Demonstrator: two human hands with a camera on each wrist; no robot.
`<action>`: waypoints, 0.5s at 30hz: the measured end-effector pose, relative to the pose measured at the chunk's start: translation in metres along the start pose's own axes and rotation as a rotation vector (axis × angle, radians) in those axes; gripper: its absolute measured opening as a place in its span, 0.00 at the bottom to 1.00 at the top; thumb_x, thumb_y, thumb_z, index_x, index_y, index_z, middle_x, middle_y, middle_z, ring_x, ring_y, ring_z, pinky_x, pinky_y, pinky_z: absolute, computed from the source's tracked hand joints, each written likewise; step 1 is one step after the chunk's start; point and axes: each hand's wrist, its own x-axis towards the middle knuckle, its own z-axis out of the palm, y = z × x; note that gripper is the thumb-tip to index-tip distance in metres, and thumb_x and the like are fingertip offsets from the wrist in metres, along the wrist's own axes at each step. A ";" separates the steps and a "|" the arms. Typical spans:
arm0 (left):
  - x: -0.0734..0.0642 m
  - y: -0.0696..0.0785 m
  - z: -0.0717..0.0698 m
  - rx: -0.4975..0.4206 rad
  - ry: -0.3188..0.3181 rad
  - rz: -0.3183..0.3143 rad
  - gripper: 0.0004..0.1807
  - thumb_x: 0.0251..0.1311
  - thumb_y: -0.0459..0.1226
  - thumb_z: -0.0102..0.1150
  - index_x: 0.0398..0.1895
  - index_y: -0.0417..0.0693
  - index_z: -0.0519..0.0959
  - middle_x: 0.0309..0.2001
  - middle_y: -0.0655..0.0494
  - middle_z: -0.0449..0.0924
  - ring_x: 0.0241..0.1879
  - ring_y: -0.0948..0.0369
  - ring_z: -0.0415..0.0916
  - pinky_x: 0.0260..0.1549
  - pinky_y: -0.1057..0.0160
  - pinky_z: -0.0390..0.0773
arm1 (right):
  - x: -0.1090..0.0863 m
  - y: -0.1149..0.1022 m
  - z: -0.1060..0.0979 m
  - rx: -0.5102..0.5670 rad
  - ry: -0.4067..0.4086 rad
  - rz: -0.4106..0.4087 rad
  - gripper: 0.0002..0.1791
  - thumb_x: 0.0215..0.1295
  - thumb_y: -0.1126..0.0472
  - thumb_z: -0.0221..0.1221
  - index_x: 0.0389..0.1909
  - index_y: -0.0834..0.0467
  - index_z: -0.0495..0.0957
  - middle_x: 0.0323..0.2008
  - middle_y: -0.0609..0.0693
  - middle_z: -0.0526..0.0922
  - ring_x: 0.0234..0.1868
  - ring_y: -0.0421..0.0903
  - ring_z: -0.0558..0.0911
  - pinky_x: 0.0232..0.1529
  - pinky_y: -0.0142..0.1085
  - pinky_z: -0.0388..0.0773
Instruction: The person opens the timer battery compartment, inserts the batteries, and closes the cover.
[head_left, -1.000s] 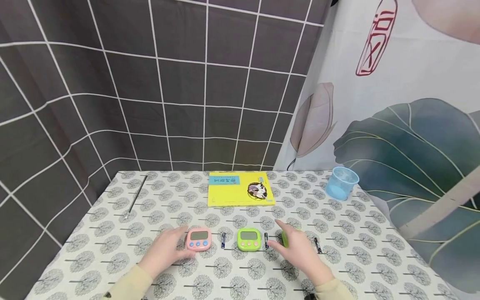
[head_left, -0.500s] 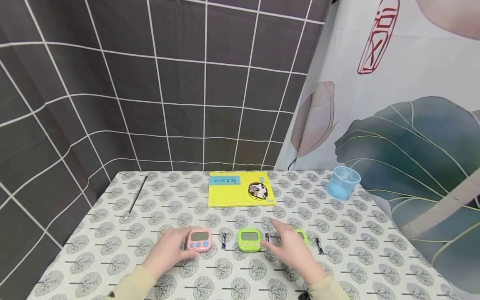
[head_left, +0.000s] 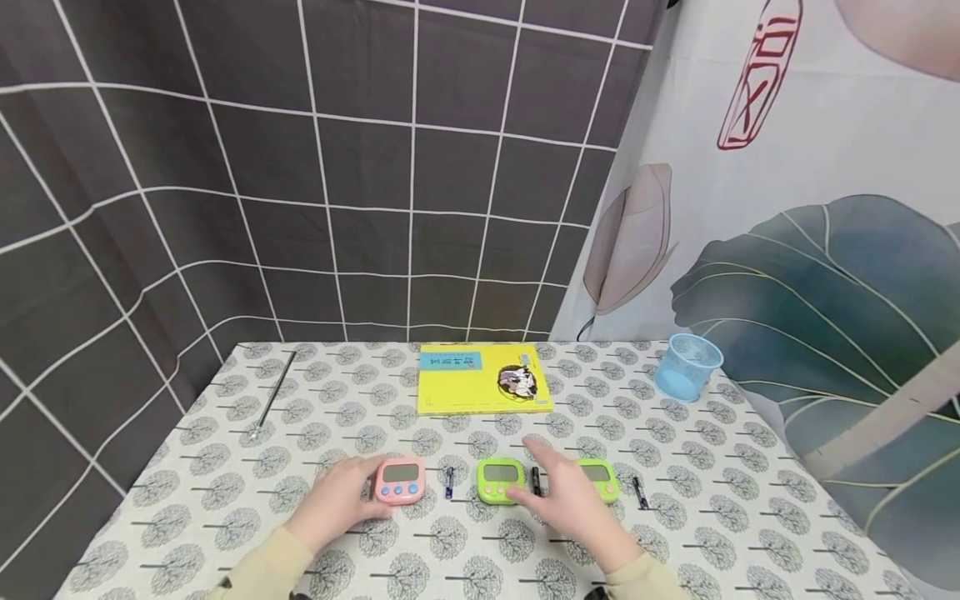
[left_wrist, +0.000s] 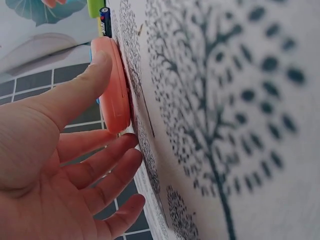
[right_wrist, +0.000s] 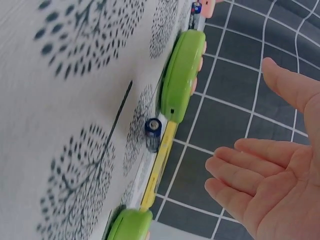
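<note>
My left hand [head_left: 335, 502] has its thumb and index finger at the edges of a pink digital timer [head_left: 400, 481], lightly pinching it where it lies on the table. In the left wrist view the thumb lies against the timer's side [left_wrist: 116, 95], the other fingers loose. My right hand [head_left: 567, 502] is held open above the table, thumb and fingers apart, holding nothing. It is between a green timer [head_left: 500, 481] and a second green timer [head_left: 598, 481], partly covering the latter. Small batteries lie beside the timers: one battery [head_left: 449, 482], a middle battery [head_left: 536, 482] and a right battery [head_left: 640, 493].
A yellow book [head_left: 457, 392] lies at the back of the patterned tablecloth [head_left: 442, 537]. At the back right stands a blue translucent cup [head_left: 687, 368]. A thin dark rod [head_left: 275, 390] lies at the left. Dark gridded cloth [head_left: 360, 167] hangs behind the table.
My right hand has moved left from over the right green timer, exposing more of it, towards the middle green timer. The left hand stays at the pink timer.
</note>
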 end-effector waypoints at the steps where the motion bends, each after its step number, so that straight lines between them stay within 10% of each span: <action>1: 0.000 0.000 0.000 -0.002 0.000 0.000 0.42 0.32 0.48 0.76 0.56 0.41 0.76 0.52 0.44 0.80 0.52 0.43 0.74 0.54 0.37 0.67 | 0.000 -0.001 0.001 -0.002 -0.003 -0.002 0.43 0.48 0.49 0.70 0.63 0.65 0.68 0.60 0.62 0.74 0.60 0.59 0.73 0.60 0.50 0.69; 15: 0.001 0.002 0.000 -0.032 -0.009 -0.028 0.39 0.35 0.44 0.75 0.55 0.39 0.75 0.53 0.43 0.78 0.54 0.42 0.73 0.56 0.37 0.65 | 0.003 -0.011 0.009 0.001 -0.064 -0.050 0.43 0.49 0.50 0.70 0.63 0.66 0.67 0.59 0.63 0.74 0.60 0.60 0.73 0.60 0.51 0.69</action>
